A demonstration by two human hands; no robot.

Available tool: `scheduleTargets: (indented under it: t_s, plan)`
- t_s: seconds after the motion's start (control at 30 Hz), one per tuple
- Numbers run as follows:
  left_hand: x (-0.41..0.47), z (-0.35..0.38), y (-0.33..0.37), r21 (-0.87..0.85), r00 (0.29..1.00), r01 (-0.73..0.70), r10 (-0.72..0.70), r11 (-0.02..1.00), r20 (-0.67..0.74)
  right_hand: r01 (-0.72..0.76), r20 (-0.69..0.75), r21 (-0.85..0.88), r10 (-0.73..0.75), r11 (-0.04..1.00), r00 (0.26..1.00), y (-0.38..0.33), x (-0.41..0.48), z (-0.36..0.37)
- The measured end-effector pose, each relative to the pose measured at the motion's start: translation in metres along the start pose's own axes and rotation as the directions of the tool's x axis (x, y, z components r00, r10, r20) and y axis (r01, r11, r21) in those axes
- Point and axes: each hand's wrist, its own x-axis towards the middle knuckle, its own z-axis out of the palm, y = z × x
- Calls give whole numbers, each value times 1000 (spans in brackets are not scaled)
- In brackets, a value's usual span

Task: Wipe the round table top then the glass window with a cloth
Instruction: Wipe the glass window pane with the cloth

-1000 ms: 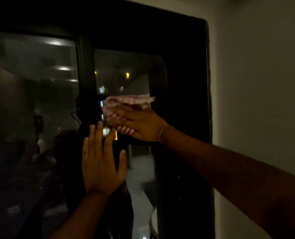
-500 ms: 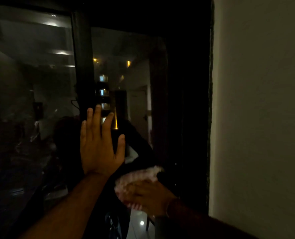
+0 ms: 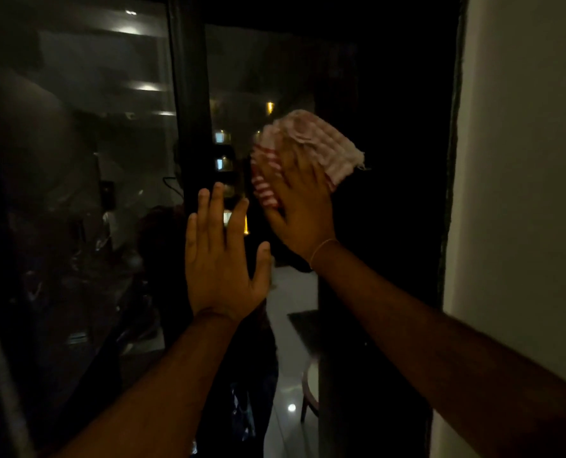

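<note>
A dark glass window (image 3: 285, 67) fills the middle of the view, with night lights and room reflections in it. My right hand (image 3: 303, 209) presses a folded red-and-white striped cloth (image 3: 314, 150) flat against the right pane, about mid-height. My left hand (image 3: 220, 259) rests flat on the glass just left of and below it, fingers spread, holding nothing. The round table top is out of view.
A dark vertical frame bar (image 3: 189, 94) divides the left pane (image 3: 76, 160) from the right one. A pale wall (image 3: 523, 160) borders the window on the right, beyond the black outer frame (image 3: 453, 127).
My right hand has swept the cloth down the pane and back up to mid-height, slightly further right. My left hand has stayed flat on the glass.
</note>
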Motion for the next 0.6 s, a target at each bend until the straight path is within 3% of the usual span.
scheduleTargets:
  t_s: [0.17,0.43,0.53,0.6]
  plan:
    - [0,0,3,9,1000,19,-19,1000,25,235,44,-53,-232,971,972,0,-25,12]
    - [0,-15,5,67,992,3,-11,998,125,290,61,63,-293,955,954,-1,-109,17]
    - [3,-39,-3,30,976,-53,45,998,211,172,28,95,-175,981,984,-14,-99,7]
    - [6,-63,-17,31,964,-113,102,993,244,-95,-32,292,109,952,994,-36,-83,4]
